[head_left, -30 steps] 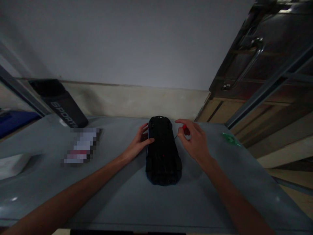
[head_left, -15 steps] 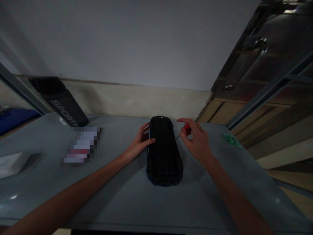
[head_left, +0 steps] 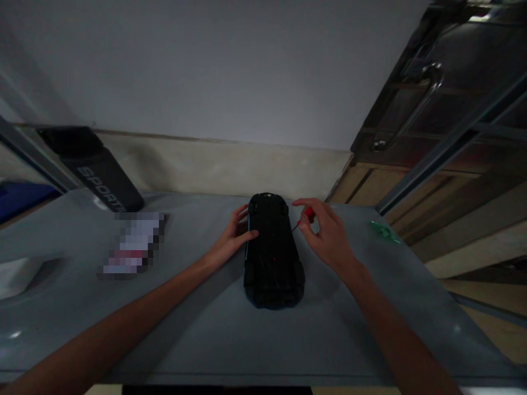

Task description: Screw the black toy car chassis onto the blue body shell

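Note:
A toy car [head_left: 272,247] lies upside down on the grey table, its black underside facing up and a trace of blue along its edge. My left hand [head_left: 237,233] grips the car's left side, thumb over the underside and fingers along the flank. On the other side, my right hand [head_left: 325,230] pinches a small screwdriver by its red handle [head_left: 308,212]. The screwdriver's thin shaft points down and left toward the car's right edge; whether its tip touches the car I cannot tell.
A dark bottle marked SPORT [head_left: 101,173] stands at the back left, a blurred-out phone-like item [head_left: 135,244] before it. A white object [head_left: 18,276] is at the left edge. A green plastic packet [head_left: 385,231] lies right. Behind are a wall and metal frame posts.
The whole view has shifted slightly, so everything appears a little further left. Both hands keep nearly the same hold, and the car has not visibly moved on the table.

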Tool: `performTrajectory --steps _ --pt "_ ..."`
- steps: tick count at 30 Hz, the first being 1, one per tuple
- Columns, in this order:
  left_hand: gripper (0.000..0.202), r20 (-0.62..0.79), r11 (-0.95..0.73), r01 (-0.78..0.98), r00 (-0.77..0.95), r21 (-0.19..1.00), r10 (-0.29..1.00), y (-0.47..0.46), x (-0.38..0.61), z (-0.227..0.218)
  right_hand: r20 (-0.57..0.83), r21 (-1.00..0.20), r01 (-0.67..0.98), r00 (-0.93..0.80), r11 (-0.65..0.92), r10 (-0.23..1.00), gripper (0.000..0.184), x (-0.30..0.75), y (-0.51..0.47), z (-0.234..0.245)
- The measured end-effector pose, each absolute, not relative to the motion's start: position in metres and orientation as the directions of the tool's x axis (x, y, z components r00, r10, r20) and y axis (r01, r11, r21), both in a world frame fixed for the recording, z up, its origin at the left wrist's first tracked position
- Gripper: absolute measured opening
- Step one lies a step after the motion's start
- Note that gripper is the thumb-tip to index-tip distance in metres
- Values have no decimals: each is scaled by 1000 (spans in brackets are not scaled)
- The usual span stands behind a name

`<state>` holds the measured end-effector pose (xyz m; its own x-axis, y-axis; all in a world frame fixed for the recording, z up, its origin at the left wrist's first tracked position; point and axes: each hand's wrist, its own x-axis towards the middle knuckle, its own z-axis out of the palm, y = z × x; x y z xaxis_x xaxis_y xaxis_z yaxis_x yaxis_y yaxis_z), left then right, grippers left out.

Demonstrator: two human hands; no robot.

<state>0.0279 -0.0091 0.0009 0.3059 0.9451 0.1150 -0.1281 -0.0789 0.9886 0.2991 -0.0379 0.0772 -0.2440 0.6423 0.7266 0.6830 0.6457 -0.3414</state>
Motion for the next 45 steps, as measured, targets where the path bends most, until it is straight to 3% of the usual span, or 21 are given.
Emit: performTrajectory --steps 8,13,18,23,36,42,45 --pt "92 104 -68 -127 299 990 949 -11 29 3 750 -338 706 -197 623 631 16 296 -38 78" --pt "92 86 -52 -126 282 991 955 -12 30 6 739 -345 697 -212 629 640 27 297 -37 77" --pt "93 81 -48 -120 293 992 953 -13 30 7 698 -465 670 -124 578 705 10 296 -37 75" --pt "95 89 -54 -129 289 990 953 -11 30 6 692 -442 654 -188 615 697 24 298 -37 78" --pt "93 118 -74 -154 299 985 947 -7 29 -2 648 -472 668 -180 575 740 9 300 -36 78" --pt "91 90 -54 -133 287 990 954 -11 30 5 694 -421 646 -223 637 685 32 299 -37 78" --pt "91 90 -53 -135 288 989 953 -13 30 7 686 -406 669 -228 623 691 25 300 -37 79"
